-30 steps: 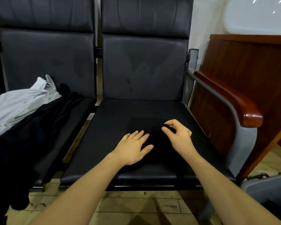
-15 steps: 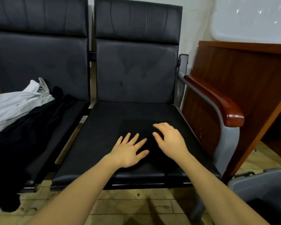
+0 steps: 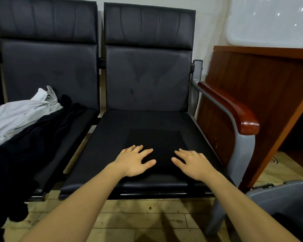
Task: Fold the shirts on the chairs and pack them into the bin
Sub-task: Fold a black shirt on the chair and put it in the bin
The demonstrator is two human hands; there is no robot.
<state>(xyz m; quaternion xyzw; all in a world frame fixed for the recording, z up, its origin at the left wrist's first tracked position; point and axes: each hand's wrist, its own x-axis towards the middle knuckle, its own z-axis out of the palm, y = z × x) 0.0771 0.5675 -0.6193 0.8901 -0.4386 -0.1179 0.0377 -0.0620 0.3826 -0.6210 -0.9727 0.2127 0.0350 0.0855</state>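
step: flattening the folded black shirt [image 3: 156, 142] on right chair seat [image 3: 112, 130]
left hand [image 3: 133, 161]: fingers spread, flat on shirt
right hand [image 3: 192, 163]: same — nothing gripped
next: probably lift the bundle, move to grey bin [image 3: 287, 198] — low right
left to do: white shirt [image 3: 19, 116], dark pile [image 3: 24, 145], left chair

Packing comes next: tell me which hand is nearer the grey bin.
Right. The right hand lies flat on the folded black shirt, on the grey bin side; the left hand lies farther away.
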